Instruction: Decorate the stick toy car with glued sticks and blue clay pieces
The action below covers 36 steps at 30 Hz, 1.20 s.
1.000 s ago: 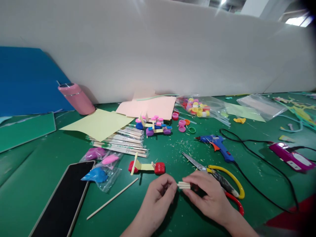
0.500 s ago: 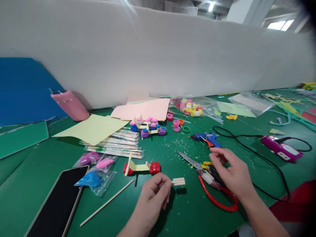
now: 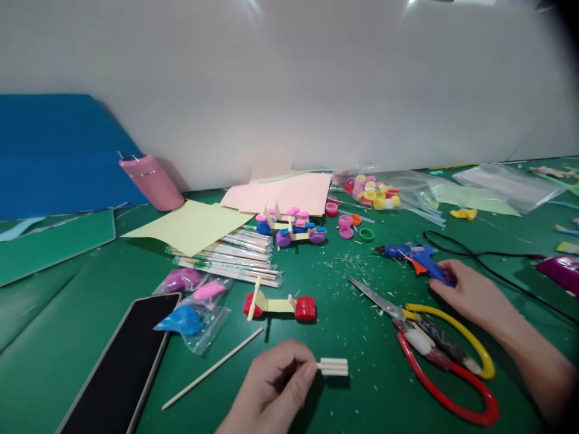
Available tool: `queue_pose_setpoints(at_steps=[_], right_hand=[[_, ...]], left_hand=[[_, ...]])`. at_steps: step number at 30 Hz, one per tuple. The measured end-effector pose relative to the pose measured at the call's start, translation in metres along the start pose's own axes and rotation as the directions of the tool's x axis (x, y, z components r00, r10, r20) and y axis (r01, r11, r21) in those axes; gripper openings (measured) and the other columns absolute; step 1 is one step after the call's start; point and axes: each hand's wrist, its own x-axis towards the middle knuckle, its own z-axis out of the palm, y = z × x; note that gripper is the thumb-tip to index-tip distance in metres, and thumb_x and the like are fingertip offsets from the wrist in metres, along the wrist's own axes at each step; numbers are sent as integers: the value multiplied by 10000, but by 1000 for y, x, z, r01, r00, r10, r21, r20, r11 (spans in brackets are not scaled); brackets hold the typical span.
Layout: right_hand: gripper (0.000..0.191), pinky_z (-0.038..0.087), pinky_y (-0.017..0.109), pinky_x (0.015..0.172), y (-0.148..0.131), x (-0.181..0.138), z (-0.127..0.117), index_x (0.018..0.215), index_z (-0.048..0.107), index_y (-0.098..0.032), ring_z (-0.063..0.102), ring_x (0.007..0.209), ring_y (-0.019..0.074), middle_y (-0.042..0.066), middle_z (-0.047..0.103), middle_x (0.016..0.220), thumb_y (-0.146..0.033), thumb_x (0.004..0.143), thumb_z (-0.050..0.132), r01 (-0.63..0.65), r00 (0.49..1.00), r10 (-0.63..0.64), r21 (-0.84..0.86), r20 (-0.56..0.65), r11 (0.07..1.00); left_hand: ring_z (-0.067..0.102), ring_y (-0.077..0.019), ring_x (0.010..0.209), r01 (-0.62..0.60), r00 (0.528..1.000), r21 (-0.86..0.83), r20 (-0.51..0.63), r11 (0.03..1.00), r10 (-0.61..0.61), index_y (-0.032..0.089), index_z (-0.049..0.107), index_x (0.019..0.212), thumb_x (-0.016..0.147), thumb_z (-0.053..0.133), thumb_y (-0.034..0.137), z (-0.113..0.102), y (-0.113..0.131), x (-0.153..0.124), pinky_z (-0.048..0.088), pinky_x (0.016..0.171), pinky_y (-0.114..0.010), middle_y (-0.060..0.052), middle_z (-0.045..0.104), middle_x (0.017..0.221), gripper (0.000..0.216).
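My left hand (image 3: 274, 383) is closed in a pinch on a small bundle of short wooden sticks (image 3: 333, 366), held just above the green table (image 3: 344, 392) near its front edge. My right hand (image 3: 468, 292) lies further right with its fingers on the handle of a blue glue gun (image 3: 414, 255); whether they wrap round it I cannot see. Between the hands lie scissors (image 3: 434, 343) with one yellow and one red handle loop. A small stick-and-paper cart with red cap wheels (image 3: 278, 304) sits just beyond my left hand.
A long skewer (image 3: 212, 367) and a phone (image 3: 120, 364) lie at front left, beside bags of balloons (image 3: 192, 301). Further back are a skewer bundle (image 3: 230, 259), yellow (image 3: 190, 226) and pink paper, two finished carts (image 3: 292, 229), a bag of caps (image 3: 373, 193), a pink bottle (image 3: 151, 181).
My right hand let go of the stick bundle and travelled right and back, over the scissors, to the glue gun's handle. My left hand kept the sticks and barely moved.
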Motion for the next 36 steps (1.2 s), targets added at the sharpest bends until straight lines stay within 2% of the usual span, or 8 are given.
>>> queue_pose_setpoints(at_steps=[7, 10, 12, 15, 20, 23, 29, 36], right_hand=[[248, 342, 284, 483, -11, 3, -12, 777, 542, -188, 496, 473, 160, 6, 509, 517, -430, 742, 498, -31, 999, 29, 79, 27, 996], [291, 417, 244, 547, -29, -6, -19, 865, 489, -212, 543, 594, 154, -16, 552, 634, -475, 743, 511, 18, 995, -45, 278, 93, 960], [263, 416, 220, 554, -45, -15, -24, 838, 487, -209, 498, 585, 127, -30, 518, 634, -468, 790, 494, -4, 956, -144, 501, 257, 865], [293, 401, 200, 525, -69, -30, -28, 774, 476, -197, 465, 578, 111, -26, 499, 639, -487, 814, 468, -27, 932, -193, 591, 307, 807], [275, 408, 188, 416, -90, -57, -22, 733, 432, -208, 480, 483, 103, -30, 518, 604, -461, 789, 524, -51, 897, -221, 585, 384, 809], [274, 361, 165, 360, -91, -68, -15, 690, 426, -208, 432, 442, 83, -49, 462, 558, -444, 793, 520, 69, 898, -272, 500, 345, 863], [231, 467, 207, 455, -81, -74, -2, 785, 530, -202, 517, 510, 125, -15, 541, 610, -429, 807, 495, 253, 890, -347, 314, 296, 915], [220, 506, 182, 471, -72, -71, 4, 989, 532, -224, 572, 526, 123, -19, 594, 656, -372, 839, 472, 311, 856, -418, 344, 303, 886]], left_hand=[[393, -105, 480, -164, 986, 149, 69, 975, 155, 203, 597, 644, 791, 505, 299, -3, -10, 2, 301, 459, -218, 25, 466, 526, 198], [417, -97, 483, -259, 959, 228, 174, 939, 222, 199, 572, 689, 818, 456, 283, -7, -17, 5, 320, 448, -197, 29, 483, 548, 193], [445, -95, 495, -289, 950, 279, 201, 916, 239, 191, 563, 713, 826, 441, 279, -9, -17, 4, 341, 454, -187, 26, 505, 565, 188], [492, -103, 527, -265, 957, 340, 211, 902, 201, 178, 564, 737, 833, 432, 284, -10, -12, 2, 375, 480, -186, 10, 544, 593, 195], [518, -109, 564, -195, 971, 361, 202, 912, 128, 180, 563, 743, 843, 417, 295, -9, -6, -1, 409, 529, -193, 4, 557, 628, 211], [515, -110, 567, -180, 975, 352, 191, 919, 118, 185, 560, 742, 845, 417, 292, -10, -5, -1, 411, 529, -196, 5, 554, 633, 206], [511, -119, 639, -278, 959, 302, 145, 912, 245, 197, 569, 723, 830, 428, 186, -12, -2, 2, 431, 589, -206, -8, 527, 691, 176], [510, -169, 913, -208, 940, 553, -115, 807, 322, 243, 588, 766, 785, 499, 185, -6, -12, -4, 425, 774, -271, -40, 482, 1086, 107]])
